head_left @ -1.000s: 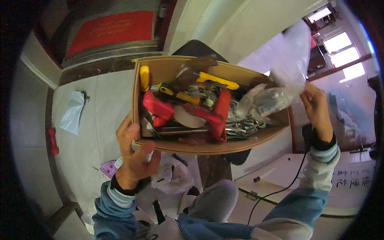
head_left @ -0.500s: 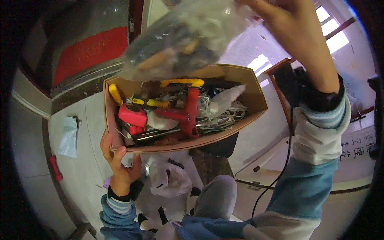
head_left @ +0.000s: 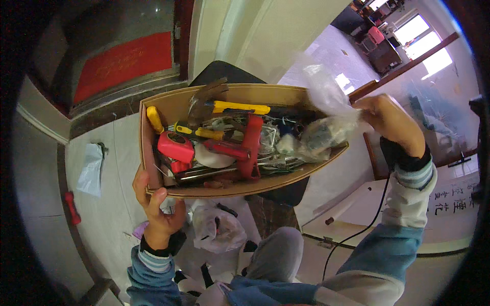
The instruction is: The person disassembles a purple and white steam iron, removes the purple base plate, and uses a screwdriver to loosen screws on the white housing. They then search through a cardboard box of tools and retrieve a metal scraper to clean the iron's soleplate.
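Note:
A cardboard box (head_left: 144,153) full of tools sits before me. My left hand (head_left: 159,209) grips its near left corner, thumb and fingers on the wall. Over the box's right end, my right hand (head_left: 390,120) pinches the top of a clear plastic bag (head_left: 326,137); its lower part rests inside among the tools, contents hard to make out. Inside the box lie a hammer with a yellow handle (head_left: 242,107), a red tape measure (head_left: 176,147), a red T-shaped tool (head_left: 251,145) and a yellow-and-black handle (head_left: 204,132).
Under the box is a black seat (head_left: 227,73). A white plastic bag (head_left: 218,229) stands on the floor by my knee. Further left lie a pale plastic packet (head_left: 91,171) and a red object (head_left: 72,208). A black cable (head_left: 352,232) hangs near my right arm.
My right hand has come down and to the right, lowering the clear bag from above the far side into the box's right end. My left hand still holds the corner.

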The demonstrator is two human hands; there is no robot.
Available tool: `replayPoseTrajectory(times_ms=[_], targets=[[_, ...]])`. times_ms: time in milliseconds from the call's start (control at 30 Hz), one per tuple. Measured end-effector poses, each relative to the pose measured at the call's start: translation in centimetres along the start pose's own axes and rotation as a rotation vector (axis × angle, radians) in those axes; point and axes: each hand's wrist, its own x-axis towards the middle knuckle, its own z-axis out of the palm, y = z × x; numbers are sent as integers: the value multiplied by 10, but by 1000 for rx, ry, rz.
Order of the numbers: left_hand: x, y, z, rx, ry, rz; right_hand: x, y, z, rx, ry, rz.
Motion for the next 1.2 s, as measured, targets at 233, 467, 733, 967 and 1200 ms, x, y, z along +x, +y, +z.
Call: replayPoseTrajectory(times_ms=[233, 467, 733, 967, 1200], targets=[[6, 5, 2, -27, 17, 11, 4, 13, 26, -4, -66, 131], [4, 7, 5, -23, 35, -8, 23, 11, 44, -111, -100, 174], [6, 3, 2, -19, 2, 25, 34, -16, 38, -394, 168, 102], [7, 1, 6, -128, 94, -25, 67, -62, 40, -75, 65, -317], [13, -10, 7, -157, 135, 31, 104, -122, 59, 23, -148, -426]])
